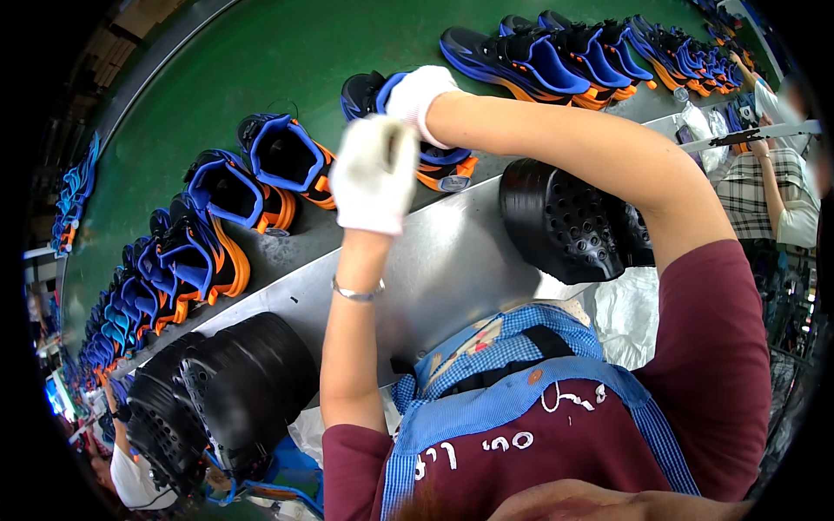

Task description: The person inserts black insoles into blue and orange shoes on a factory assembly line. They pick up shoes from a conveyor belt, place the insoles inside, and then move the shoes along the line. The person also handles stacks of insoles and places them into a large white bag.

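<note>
Both my hands wear white gloves and meet above a black and blue sneaker with an orange sole (456, 170) on the green belt. My left hand (373, 178) is raised and closed in front of the sneaker's opening. My right hand (420, 97) lies just beyond it, over the sneaker's upper, with its fingers bent and partly covered by the left. What either hand holds, if anything, is hidden. To the left stand two matching sneakers, a nearer one (230, 193) and another (287, 156) beside my left hand.
More sneakers (178, 260) line the green belt (347, 43) to the left, others (521, 61) to the right. Black rounded machine parts (560, 221) sit at the metal edge (452, 260), with another black pair (252, 373) at lower left. Co-workers (764, 191) stand at both sides.
</note>
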The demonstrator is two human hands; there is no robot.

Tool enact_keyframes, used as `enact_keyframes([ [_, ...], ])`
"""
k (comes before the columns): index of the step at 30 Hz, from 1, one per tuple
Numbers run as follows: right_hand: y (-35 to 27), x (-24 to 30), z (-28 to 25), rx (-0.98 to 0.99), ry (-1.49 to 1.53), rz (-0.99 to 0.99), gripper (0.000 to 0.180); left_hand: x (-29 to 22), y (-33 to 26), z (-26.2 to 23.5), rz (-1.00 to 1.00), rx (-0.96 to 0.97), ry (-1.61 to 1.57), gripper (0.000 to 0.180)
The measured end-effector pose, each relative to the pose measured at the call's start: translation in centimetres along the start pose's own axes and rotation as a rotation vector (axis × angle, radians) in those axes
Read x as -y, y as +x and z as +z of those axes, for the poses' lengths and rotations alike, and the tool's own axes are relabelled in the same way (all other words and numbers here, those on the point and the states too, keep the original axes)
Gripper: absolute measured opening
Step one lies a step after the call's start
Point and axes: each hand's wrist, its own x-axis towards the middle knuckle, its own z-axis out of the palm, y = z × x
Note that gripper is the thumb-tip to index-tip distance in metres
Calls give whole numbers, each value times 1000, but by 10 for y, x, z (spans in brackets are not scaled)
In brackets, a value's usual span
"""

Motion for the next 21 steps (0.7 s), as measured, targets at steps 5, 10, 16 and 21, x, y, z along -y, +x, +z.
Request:
enact_keyframes([
  [5, 0, -7, 3, -40, 116, -39, 25, -18, -9, -3, -185, 540, -175, 34],
  [10, -1, 7, 1, -47, 3, -77, 21, 5, 7, 27, -148, 989, 67, 49],
  [16, 0, -1, 9, -130, 179, -53, 24, -18, 30, 45, -354, 1231, 302, 40],
  [21, -30, -23, -14, -36, 301, -210, 37, 3, 5, 57, -174, 1006, 268, 37],
])
